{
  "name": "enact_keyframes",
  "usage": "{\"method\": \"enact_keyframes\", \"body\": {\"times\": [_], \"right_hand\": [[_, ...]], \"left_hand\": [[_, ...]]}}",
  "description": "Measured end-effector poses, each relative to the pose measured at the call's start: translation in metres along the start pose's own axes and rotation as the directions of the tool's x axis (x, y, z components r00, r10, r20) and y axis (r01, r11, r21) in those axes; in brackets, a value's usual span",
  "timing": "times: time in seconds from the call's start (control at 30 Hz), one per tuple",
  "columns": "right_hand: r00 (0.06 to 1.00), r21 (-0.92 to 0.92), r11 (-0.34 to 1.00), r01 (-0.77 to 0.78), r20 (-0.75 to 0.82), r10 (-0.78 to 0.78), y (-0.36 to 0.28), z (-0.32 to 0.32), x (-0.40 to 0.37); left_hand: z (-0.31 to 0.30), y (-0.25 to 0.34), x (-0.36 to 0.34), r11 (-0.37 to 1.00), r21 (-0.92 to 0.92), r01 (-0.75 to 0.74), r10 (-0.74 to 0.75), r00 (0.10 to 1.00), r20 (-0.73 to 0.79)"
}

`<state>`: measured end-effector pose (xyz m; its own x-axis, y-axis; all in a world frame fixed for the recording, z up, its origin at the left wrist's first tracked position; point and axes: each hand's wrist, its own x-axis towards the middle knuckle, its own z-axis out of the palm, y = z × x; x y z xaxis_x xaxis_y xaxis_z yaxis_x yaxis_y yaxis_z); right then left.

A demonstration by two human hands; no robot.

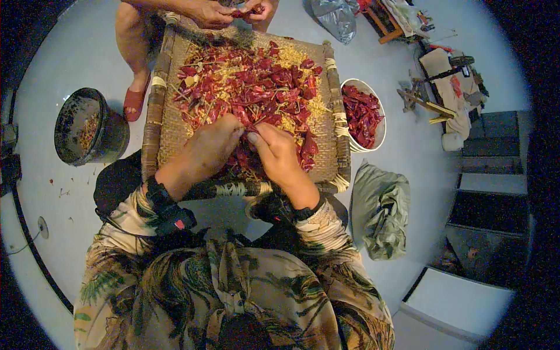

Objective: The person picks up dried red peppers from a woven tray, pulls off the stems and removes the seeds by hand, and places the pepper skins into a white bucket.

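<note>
My left hand (213, 143) and my right hand (275, 150) meet over the near half of a woven tray (328, 166). Their fingers are closed in a pinch around a dark red dried chili (251, 129), mostly covered by the fingertips. Below and beyond them lies a heap of dried red chilies (256, 87), many torn, mixed with stems. Loose yellow seeds (294, 57) are spread among the pods and toward the tray's far right corner.
Across the tray, another person's hands (219, 13) hold a red pod. A black bucket (108, 137) with scraps stands left; a white bucket (384, 125) of red chilies stands right. Nearby lie a green-grey sack (379, 210) and a grey plastic bag (335, 20). A small wooden stool (429, 105) is farther right.
</note>
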<state>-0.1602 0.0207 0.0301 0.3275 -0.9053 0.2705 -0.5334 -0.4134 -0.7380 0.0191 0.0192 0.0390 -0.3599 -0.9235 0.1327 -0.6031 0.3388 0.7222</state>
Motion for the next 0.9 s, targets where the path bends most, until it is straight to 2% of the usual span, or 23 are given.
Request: {"method": "enact_keyframes", "body": {"times": [0.1,0.2,0.3,0.4,0.47,0.5,0.6,0.7,0.8,0.9], "right_hand": [[1.000,0.016,1.000,0.015,0.010,-0.015,-0.004,-0.003,0.000],[1.000,0.032,0.999,0.016,0.004,-0.017,-0.005,-0.003,-0.001],[1.000,0.088,0.996,0.000,0.016,-0.002,-0.008,-0.004,-0.001],[0.999,0.121,0.993,0.013,0.030,-0.016,-0.008,-0.005,-0.001],[0.999,0.095,0.995,0.029,0.034,-0.033,-0.010,-0.006,0.000],[0.999,0.094,0.995,0.026,0.036,-0.030,-0.009,-0.006,0.000],[0.998,0.069,0.996,0.050,0.031,-0.052,-0.009,-0.004,-0.001],[0.991,0.013,0.991,0.135,0.022,-0.135,-0.012,-0.004,0.000],[0.981,-0.019,0.981,0.192,0.040,-0.192,-0.011,-0.005,0.000],[0.979,-0.023,0.979,0.202,0.022,-0.201,-0.006,-0.004,0.001]], "left_hand": [[0.007,-0.003,-0.002,0.968,-0.251,0.003,-0.028,0.995,-0.096],[0.010,-0.003,-0.003,0.931,-0.359,-0.066,0.012,0.989,-0.148],[0.015,-0.004,-0.004,0.824,-0.566,-0.008,-0.072,0.990,-0.119],[0.011,0.004,-0.007,0.583,-0.785,0.207,-0.232,0.969,0.083],[0.014,0.005,-0.007,0.375,-0.887,0.268,-0.279,0.945,0.168],[0.015,0.004,-0.007,0.262,-0.920,0.292,-0.294,0.932,0.212],[0.026,-0.002,-0.008,0.037,-0.955,0.294,-0.300,0.915,0.270],[0.030,-0.004,-0.010,-0.084,-0.945,0.315,-0.294,0.899,0.326],[0.031,-0.003,-0.010,-0.138,-0.932,0.334,-0.305,0.881,0.361],[0.022,-0.007,-0.008,-0.008,-0.940,0.342,-0.284,0.900,0.330]]}}
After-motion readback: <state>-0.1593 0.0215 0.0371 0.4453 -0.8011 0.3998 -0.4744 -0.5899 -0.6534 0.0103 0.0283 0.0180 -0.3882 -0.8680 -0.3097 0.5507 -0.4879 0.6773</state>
